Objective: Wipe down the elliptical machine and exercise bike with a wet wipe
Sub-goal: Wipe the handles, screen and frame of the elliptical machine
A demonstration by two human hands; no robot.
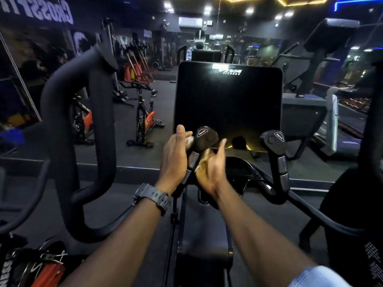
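At the far left a mirrored wall reflects the gym, and near it rises the elliptical machine's big looped left handle (pixel 83 141), thick and black, curving from the near left corner up toward the ceiling lights. Beyond that loop, farther back on the dark floor, stands an exercise bike (pixel 145 119) with an orange flywheel guard, well apart from the hands. Moving toward the middle, the left hand (pixel 176 156), with a dark watch (pixel 155 198) on its wrist, reaches up beside the left fixed grip (pixel 204 139), a short black post topped by a rounded cap; its fingers are fairly straight and pressed together, and a small patch of the wet wipe (pixel 189 141) shows pale between the fingers and the cap. Just right of it the right hand (pixel 211 168) comes at the same post from the other side, fingers relaxed and loosely spread, with more crumpled, blurred material against its palm; I cannot tell if it grasps this. Behind both hands stands the dark console screen (pixel 228 104). Further right is the matching right fixed grip (pixel 274 141), untouched, and past it a treadmill (pixel 323 96).
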